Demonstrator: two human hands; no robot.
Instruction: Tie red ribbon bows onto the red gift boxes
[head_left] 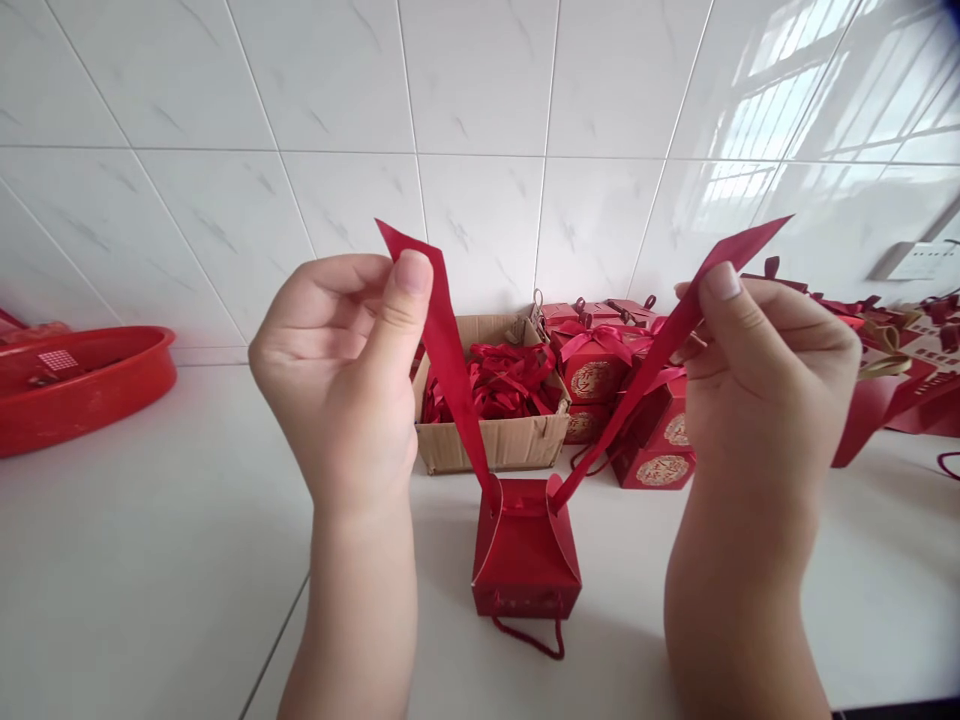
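Note:
A small red gift box [525, 560] sits on the white counter, its top flaps folded together and a dark red cord handle [529, 640] lying at its front. One red ribbon [457, 390] runs through holes near the box's top, its two ends raised in a V. Pinched between thumb and fingers of my left hand [345, 370] is the left end of the ribbon. My right hand [772, 370] pinches the other end the same way, level with the left. Both tips stick out past my thumbs. The box stands below and between my hands.
Behind the gift box stands an open cardboard box [491, 445] full of loose red ribbons [517, 380]. Several finished-looking red boxes [660, 470] with bows and gold emblems are stacked right of it. A red basin [90, 400] is at far left. A tiled wall [480, 100] closes the back.

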